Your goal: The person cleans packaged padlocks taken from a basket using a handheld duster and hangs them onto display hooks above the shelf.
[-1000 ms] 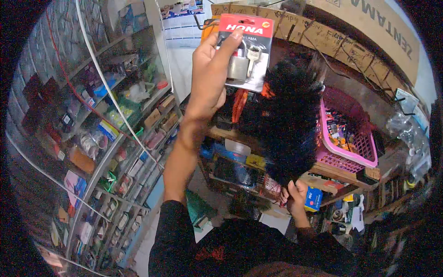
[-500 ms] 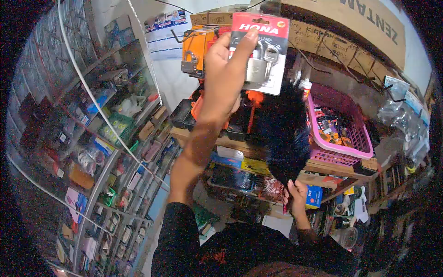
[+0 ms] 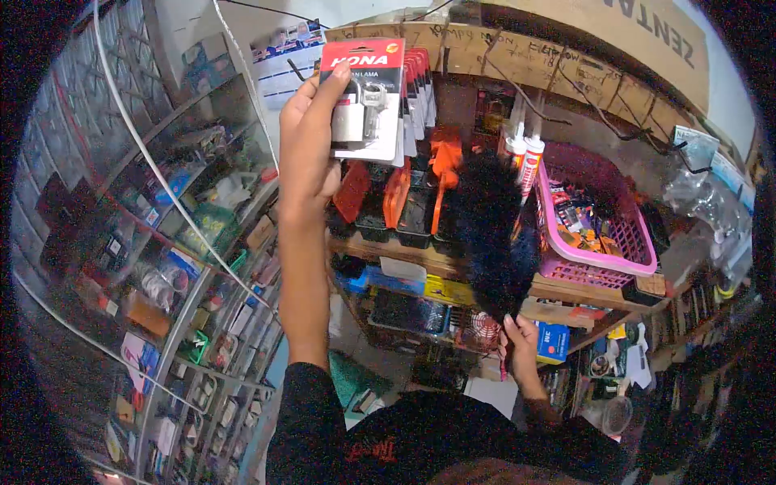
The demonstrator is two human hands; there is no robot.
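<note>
My left hand (image 3: 311,133), raised at upper centre, pinches a carded padlock (image 3: 356,121) with a red HONA header. The thumb lies across the front of its card. Right behind it hang several similar red-topped packs (image 3: 418,97). My right hand (image 3: 521,343), lower down, is wrapped round the handle of a black feather duster (image 3: 497,234). The duster's fluffy head points up, and a bit of pinkish handle shows below the fist. White sealant tubes (image 3: 529,166) stand just behind the duster.
A pink basket (image 3: 638,263) of small packets sits on the wooden shelf at right. Orange and black bins (image 3: 396,198) stand left of the duster. Metal hooks (image 3: 533,109) jut from the cardboard above. Glass shelving (image 3: 162,323) and a white cable (image 3: 174,190) are at left.
My left hand has moved left with the padlock pack, now in front of the row of hanging packs. The orange pack seen hanging there before is out of sight. The duster has barely moved.
</note>
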